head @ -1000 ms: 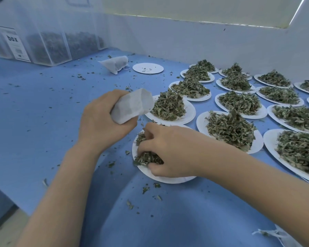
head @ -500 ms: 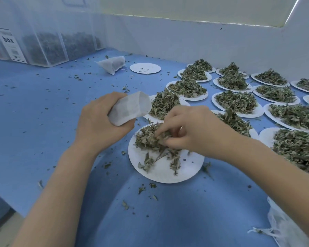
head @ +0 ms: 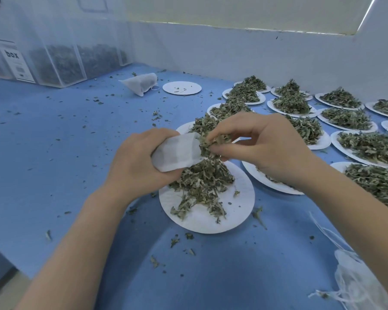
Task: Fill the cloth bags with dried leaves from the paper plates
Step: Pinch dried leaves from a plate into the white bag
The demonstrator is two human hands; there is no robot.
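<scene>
**leafnoob:** what's the bag look like up close, and where is it?

**me:** Small white cloth bag [head: 177,152], a bit see-through, stitched band at the mouth. My left hand [head: 139,162] has its fingers curled round the closed end and holds it up above the near paper plate [head: 207,217], mouth turned to my right. My right hand [head: 264,148] pinches a clump of dried leaves [head: 211,144] between thumb and fingertips, right at the bag's mouth. The rest of that plate's leaves sit in a loose grey-green heap [head: 202,184] under the bag.

**leafnoob:** anything you can't make out?

**me:** Plenty. Can't tell how full the bag is, my palm covers the bottom. My right wrist hides most of the next plate [head: 269,182]. The rows of heaped plates [head: 349,119] run off the right edge of the blue worktop [head: 54,153]. A filled bag [head: 141,82] lies near the far edge beside a nearly bare plate [head: 182,88]. Clear boxes [head: 61,63] in the far left corner hold something dark, too hazy to name. At the near right corner, white mesh bags [head: 358,285] are cut off.
</scene>
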